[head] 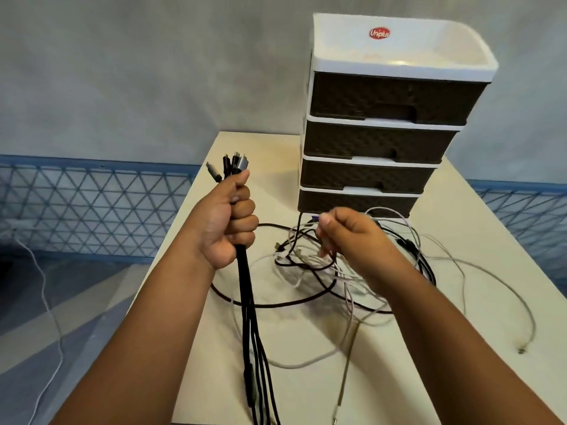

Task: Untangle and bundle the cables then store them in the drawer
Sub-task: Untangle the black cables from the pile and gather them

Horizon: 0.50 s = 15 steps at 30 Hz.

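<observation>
While my left hand (228, 223) grips a bunch of black braided cables (250, 308) upright, my right hand (346, 236) pinches a white cable (346, 283) from the tangled black and white heap (310, 268) mid-table (399, 378), before the brown four-drawer unit (380, 139).

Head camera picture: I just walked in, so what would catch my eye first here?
Probably the left hand, raised in a fist around a bunch of black cables with their plugs sticking out above it. Right of it, the right hand pinches a pale cable over the tangle of black and white cables on the cream table. Behind stands a four-drawer unit, its drawers closed.
</observation>
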Motion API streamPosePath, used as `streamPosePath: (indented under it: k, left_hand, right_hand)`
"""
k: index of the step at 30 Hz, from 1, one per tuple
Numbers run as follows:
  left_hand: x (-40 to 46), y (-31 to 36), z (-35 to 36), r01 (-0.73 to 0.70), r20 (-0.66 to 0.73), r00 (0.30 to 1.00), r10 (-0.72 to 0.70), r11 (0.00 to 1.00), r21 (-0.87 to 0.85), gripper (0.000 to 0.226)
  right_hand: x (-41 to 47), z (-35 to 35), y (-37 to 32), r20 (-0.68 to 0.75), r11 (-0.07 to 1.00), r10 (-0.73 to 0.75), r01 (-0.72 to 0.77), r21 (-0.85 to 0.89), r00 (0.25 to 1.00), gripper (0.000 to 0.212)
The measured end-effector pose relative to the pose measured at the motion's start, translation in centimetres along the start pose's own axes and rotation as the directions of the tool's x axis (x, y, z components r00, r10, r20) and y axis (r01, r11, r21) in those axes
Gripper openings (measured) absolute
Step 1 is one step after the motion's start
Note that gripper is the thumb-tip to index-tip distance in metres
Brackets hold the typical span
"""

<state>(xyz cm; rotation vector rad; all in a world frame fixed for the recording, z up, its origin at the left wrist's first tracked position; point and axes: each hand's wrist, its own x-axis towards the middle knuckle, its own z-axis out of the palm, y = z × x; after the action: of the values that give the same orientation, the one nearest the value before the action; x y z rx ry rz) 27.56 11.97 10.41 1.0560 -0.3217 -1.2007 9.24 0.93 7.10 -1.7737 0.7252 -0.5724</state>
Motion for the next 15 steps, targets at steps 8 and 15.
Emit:
streamPosePath:
  k: [8, 15]
  left_hand:
    - [-0.4, 0.8, -0.4, 0.009, 0.004, 1.0, -0.009, 1.0, 0.018, 0.048]
    - [-0.5, 0.6, 0.8, 0.004, -0.001, 1.0, -0.004, 0.998, 0.06, 0.042]
  right_hand:
    - [1.1, -3.1, -7.9, -0.055, 0.856, -0.185, 0.188, 0.482, 0.981, 0.022]
    - [1.9, -4.3, -12.4, -0.089, 0.857, -0.452, 0.46, 0.232, 0.888, 0.021]
